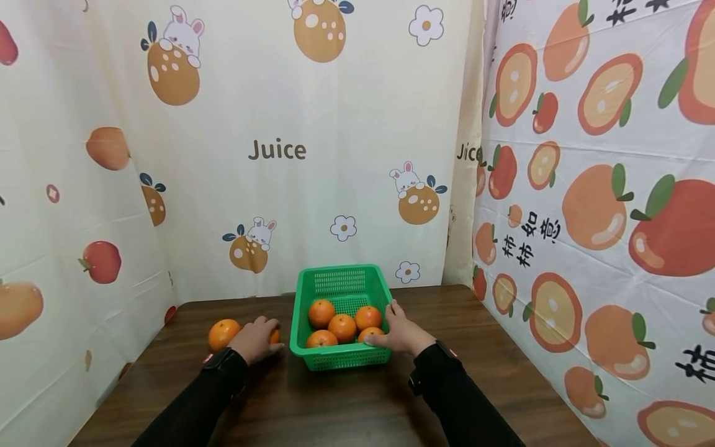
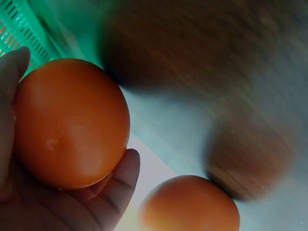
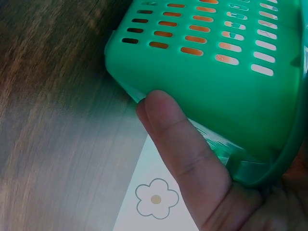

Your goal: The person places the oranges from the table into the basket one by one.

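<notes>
My left hand (image 1: 255, 339) curls its fingers and thumb around an orange (image 2: 72, 125), which shows only partly past the hand in the head view. Just left of that hand, a second orange (image 1: 223, 335) lies on the table. A green plastic basket (image 1: 341, 359) stands between my hands, with several oranges (image 1: 342, 328) gathered mostly in its near half. At the basket's right side is my right hand (image 1: 406, 334), thumb over the rim and fingers along the outer wall. The right wrist view shows those fingers (image 3: 183, 149) stretched against the slotted green side.
The dark wooden table (image 1: 447, 323) reaches back to a printed curtain (image 1: 357, 186) close behind the basket. More fruit-patterned cloth (image 1: 558, 248) hangs along the right side, and another curtain (image 1: 61, 217) borders the left.
</notes>
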{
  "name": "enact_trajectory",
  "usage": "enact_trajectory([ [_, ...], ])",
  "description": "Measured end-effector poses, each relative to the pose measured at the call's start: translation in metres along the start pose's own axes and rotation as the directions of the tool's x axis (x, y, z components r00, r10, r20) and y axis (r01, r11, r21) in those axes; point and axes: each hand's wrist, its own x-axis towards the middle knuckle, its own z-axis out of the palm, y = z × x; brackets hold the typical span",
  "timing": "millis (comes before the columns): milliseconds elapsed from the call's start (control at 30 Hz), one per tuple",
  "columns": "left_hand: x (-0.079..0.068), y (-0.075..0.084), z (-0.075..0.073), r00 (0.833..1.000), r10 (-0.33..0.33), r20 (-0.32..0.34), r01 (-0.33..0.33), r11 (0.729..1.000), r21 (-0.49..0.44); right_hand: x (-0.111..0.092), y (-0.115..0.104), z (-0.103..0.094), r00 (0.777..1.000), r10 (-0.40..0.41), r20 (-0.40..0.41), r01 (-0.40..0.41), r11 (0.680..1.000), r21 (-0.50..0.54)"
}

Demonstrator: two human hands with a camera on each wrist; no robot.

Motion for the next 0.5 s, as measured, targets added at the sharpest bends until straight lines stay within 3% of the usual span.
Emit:
enact_trajectory([
  [200, -0.004, 0.009, -0.002, 1.0, 0.014, 0.017, -0.013, 1.0, -0.018, 0.001, 0.001, 0.0, 1.0, 0.005, -0.004, -0.005, 1.0, -0.02],
  [500, -0.004, 0.017, -0.01, 0.998, -0.023, 0.064, 0.028, 0.997, -0.068, 0.001, 0.0, 0.001, 1.0, 0.002, -0.01, -0.003, 1.0, -0.03],
])
